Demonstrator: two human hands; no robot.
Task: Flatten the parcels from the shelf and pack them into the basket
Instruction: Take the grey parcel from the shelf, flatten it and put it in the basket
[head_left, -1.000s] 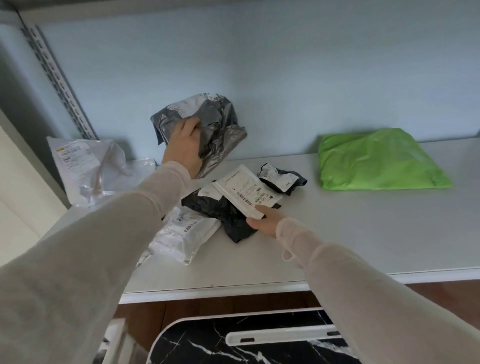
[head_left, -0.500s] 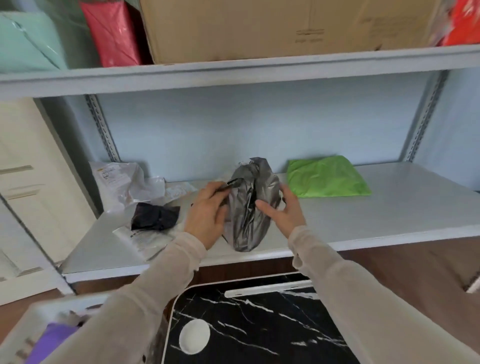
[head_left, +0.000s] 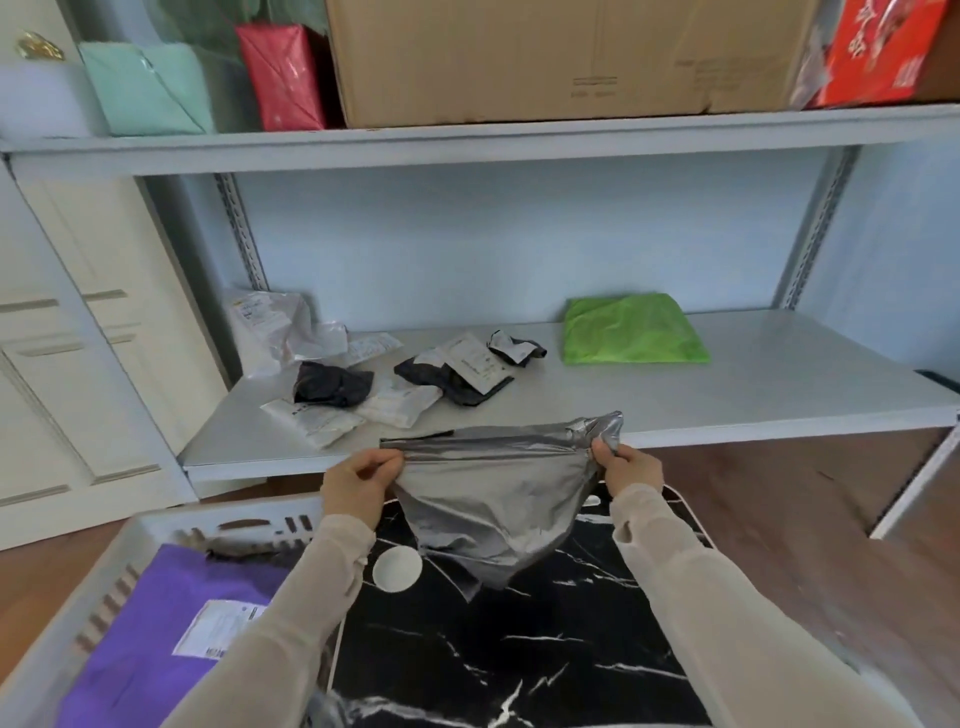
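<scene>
**Grey shelf (head_left: 675, 405) behind, a silver parcel (head_left: 493, 488) stretched over the tabletop (head_left: 519, 665)**

The shelf fills the far side. A cardboard box (head_left: 545, 57) sits on its upper board. The lower board carries a green parcel (head_left: 631, 330) at right and small black and white parcels (head_left: 447, 374) at left. The black marbled tabletop lies near and central. The white basket (head_left: 223, 519) stands just left of it, with a purple parcel (head_left: 150, 623) flat inside. The silver parcel hangs above the tabletop's far edge, its long axis running left to right, top edge taut and body sagging. Each grip is clamped on one end: the left hand (head_left: 358, 480) pinches the left corner, the right hand (head_left: 631, 467) the bunched right corner. The basket lies near-left of the parcel, so the left hand looks nearer for packing.
</scene>
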